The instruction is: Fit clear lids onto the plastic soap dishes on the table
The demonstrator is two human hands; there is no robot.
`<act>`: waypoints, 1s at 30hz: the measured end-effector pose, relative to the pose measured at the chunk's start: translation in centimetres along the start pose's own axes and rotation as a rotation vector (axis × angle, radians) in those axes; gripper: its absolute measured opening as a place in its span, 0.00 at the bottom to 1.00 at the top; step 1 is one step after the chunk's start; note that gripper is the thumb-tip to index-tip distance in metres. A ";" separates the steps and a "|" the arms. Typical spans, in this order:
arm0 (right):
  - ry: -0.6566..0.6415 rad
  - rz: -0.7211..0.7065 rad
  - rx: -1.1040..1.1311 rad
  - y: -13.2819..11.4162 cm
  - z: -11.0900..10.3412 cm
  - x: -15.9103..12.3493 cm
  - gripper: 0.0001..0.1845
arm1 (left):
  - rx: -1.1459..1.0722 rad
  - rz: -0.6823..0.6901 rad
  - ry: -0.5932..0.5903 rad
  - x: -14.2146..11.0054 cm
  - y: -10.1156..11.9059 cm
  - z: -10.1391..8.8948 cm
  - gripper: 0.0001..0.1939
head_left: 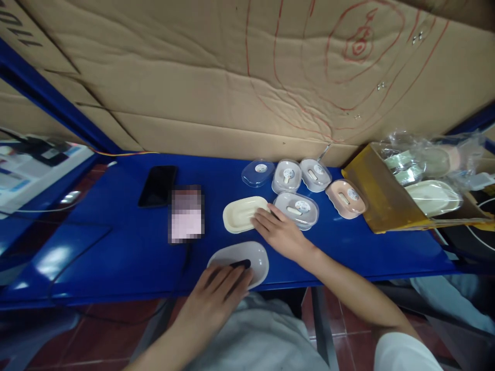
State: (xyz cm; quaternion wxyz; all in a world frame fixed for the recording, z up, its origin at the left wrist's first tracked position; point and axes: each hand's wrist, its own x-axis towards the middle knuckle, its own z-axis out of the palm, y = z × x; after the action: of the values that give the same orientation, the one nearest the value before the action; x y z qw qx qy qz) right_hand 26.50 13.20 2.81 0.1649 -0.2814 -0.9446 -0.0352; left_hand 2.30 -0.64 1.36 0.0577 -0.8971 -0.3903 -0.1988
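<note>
My left hand [218,291] is at the near edge of a glossy grey oval dish [260,260], its curled fingers reaching over the rim. A dark elongated shape [242,264] shows by those fingers inside the dish, too unclear to name. My right hand [282,234] lies with fingers stretched out over the right end of a cream oval dish [237,214], touching it; its thumb is hidden. Close beside that hand sits a grey box with a clear lid and a round label [303,206].
Several lidded boxes, among them a pink one [346,200], stand behind on the blue table [127,257]. A clear lid [257,174] lies there too. Left are a black phone [158,185] and a pixelated item [186,214]. A carton [371,190] holds wrapped dishes; cardboard [185,77] forms the back wall.
</note>
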 end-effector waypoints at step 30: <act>0.016 0.281 0.402 -3.0 -1.7 -6.3 0.29 | -0.053 -0.216 0.180 3.3 -1.0 0.7 0.13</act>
State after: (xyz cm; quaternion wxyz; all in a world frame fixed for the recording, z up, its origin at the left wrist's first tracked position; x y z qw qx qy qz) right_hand 30.35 7.10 2.43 0.2282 -0.3713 -0.8830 0.1745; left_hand 3.79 2.47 1.96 0.0470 -0.8297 -0.4724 -0.2938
